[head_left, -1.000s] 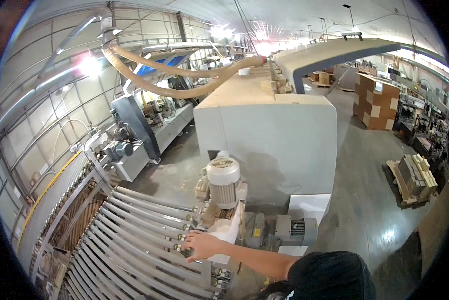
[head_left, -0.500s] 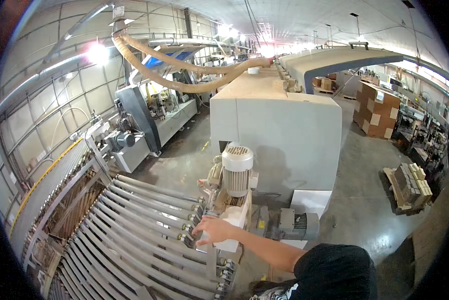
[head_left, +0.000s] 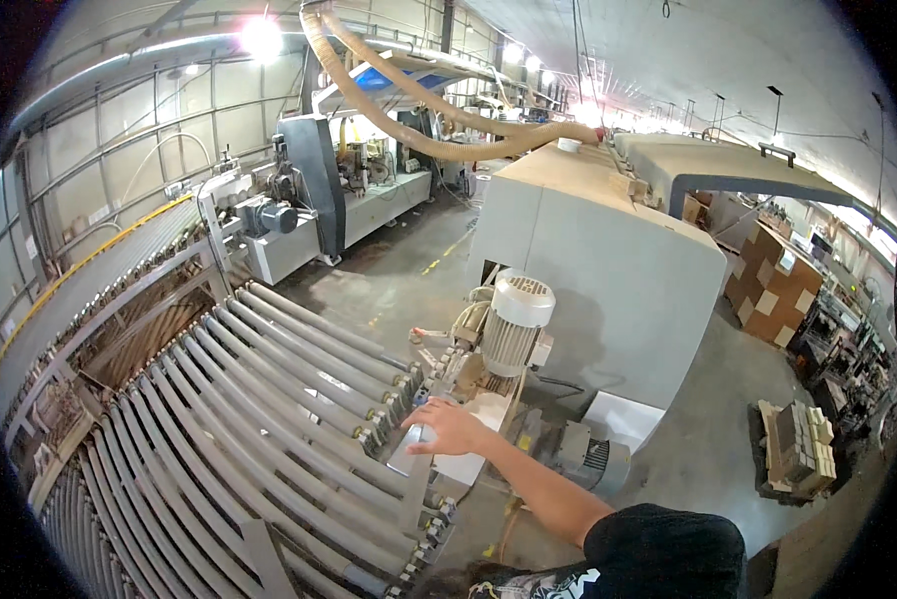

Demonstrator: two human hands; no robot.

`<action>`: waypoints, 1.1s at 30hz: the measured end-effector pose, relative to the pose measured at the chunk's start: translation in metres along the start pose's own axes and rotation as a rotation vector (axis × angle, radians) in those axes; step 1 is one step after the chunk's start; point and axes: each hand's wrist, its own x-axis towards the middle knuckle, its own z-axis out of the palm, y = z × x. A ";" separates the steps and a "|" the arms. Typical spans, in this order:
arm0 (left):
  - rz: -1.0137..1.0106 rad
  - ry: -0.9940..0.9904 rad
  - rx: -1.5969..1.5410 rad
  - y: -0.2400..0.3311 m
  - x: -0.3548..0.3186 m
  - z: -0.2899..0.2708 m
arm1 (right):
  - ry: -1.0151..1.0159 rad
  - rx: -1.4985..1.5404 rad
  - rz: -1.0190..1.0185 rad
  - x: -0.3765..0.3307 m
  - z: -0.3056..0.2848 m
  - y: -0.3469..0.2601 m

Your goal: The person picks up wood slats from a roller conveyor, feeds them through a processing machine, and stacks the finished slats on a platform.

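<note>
Holding our right hand (head_left: 448,427) loosely open, we grip nothing that we can see. Grey rollers (head_left: 289,414) lie just left of it; a big motor (head_left: 516,324) stands just past it.

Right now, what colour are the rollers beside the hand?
The rollers are grey; the head view shows them best.

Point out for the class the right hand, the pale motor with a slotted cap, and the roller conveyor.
Right hand (head_left: 448,427): head view, back of the hand.
Pale motor (head_left: 511,342): head view, ribbed body.
Roller conveyor (head_left: 294,454): head view, bed of rollers.
</note>
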 end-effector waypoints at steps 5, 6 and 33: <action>-0.082 -0.169 -0.084 0.003 0.002 -0.022 | -0.088 0.057 0.059 0.002 -0.015 -0.014; -0.154 -0.268 -0.139 0.021 0.014 -0.045 | -0.063 0.053 0.032 0.001 -0.009 -0.001; -0.294 -0.400 0.046 0.014 0.018 -0.002 | -0.083 -0.080 0.100 0.003 -0.007 -0.013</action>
